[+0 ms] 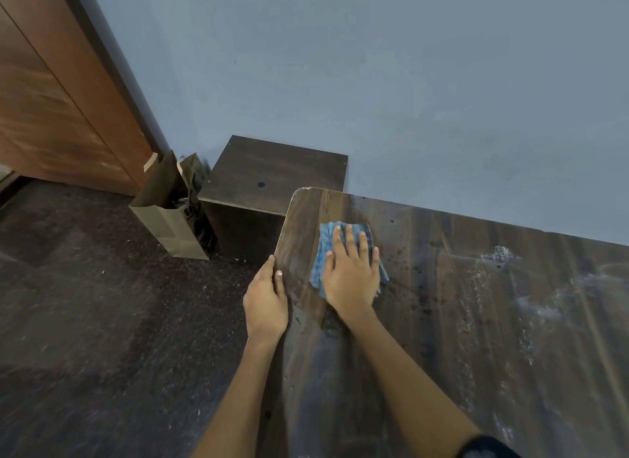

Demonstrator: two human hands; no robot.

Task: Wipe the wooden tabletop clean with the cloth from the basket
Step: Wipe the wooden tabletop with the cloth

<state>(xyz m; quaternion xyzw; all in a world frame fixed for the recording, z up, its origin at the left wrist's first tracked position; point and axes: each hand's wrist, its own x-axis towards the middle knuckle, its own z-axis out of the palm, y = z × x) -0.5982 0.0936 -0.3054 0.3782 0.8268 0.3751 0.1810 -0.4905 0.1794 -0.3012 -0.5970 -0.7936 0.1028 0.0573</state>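
A dark wooden tabletop [459, 321] fills the lower right of the head view. It carries dark spots in the middle and white powdery smears at the right. My right hand [350, 270] lies flat, fingers spread, pressing a blue cloth [328, 234] onto the table near its far left corner. The cloth shows beyond my fingertips and at both sides of the palm. My left hand [267, 297] grips the table's left edge, thumb on top and fingers under the rim. No basket is in view.
A low dark wooden cabinet [272, 175] stands against the blue wall just beyond the table's corner. A brown paper bag [163, 215] with dark items sits on the dark speckled floor to its left. A wooden door [51, 100] is at the far left.
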